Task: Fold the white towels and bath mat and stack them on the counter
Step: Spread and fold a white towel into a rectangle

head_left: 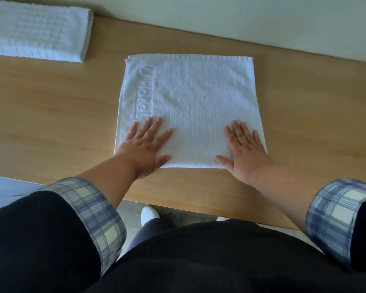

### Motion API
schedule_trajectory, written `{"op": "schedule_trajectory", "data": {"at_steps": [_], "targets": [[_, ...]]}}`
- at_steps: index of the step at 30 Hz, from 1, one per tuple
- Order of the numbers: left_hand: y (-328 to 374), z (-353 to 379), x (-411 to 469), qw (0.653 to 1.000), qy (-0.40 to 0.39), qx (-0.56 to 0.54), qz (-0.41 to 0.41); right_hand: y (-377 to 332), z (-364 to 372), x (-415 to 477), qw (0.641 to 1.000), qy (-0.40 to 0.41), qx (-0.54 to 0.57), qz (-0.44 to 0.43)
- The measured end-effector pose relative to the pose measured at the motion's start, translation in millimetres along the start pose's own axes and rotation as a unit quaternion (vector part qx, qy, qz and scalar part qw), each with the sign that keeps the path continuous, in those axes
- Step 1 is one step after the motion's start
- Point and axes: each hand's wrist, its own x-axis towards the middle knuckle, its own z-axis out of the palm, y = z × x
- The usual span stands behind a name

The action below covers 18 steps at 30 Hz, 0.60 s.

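A white towel [197, 98], folded into a rough square with raised lettering along its left side, lies flat on the wooden counter [51, 115]. My left hand [145, 146] presses flat on the towel's near left corner with fingers spread and straight. My right hand [244, 149] presses flat on the near right corner in the same way. A second white piece, a folded bath mat [36, 30] with a waffle texture, lies on the counter at the far left, apart from both hands.
A pale wall [241, 17] runs along the counter's far edge. The counter's near edge [188, 205] is just in front of my body. Below it I see grey floor and a white shoe [149, 214]. A pale surface [4, 191] shows at the lower left.
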Motion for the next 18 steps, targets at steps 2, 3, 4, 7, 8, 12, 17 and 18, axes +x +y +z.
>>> {"op": "schedule_trajectory", "data": {"at_steps": [2,3,4,7,8,12,17,18], "targets": [[-7,-2,0,1.000,0.000,0.009,0.022,1,5,-10,1.000,0.023,0.006,0.016],[-10,-1,-6,0.999,0.001,0.014,0.038,2,9,-17,0.999,0.034,0.002,0.012],[-14,2,-15,0.998,0.004,0.025,0.058,4,14,-25,0.999,0.040,-0.004,0.002],[-27,13,-45,0.995,0.049,0.036,0.084,17,29,-51,0.998,0.056,-0.003,0.005],[-33,16,-52,0.995,0.064,0.025,0.069,21,31,-57,0.998,0.064,0.010,0.023],[-53,24,-59,0.997,0.031,0.061,0.044,23,30,-67,0.993,0.097,-0.001,0.063],[-63,-6,-60,0.991,-0.029,0.117,0.055,16,-1,-75,0.993,0.087,-0.050,0.067],[-62,-15,-60,0.993,-0.027,0.110,0.045,13,-10,-80,0.992,0.088,-0.047,0.077]]}}
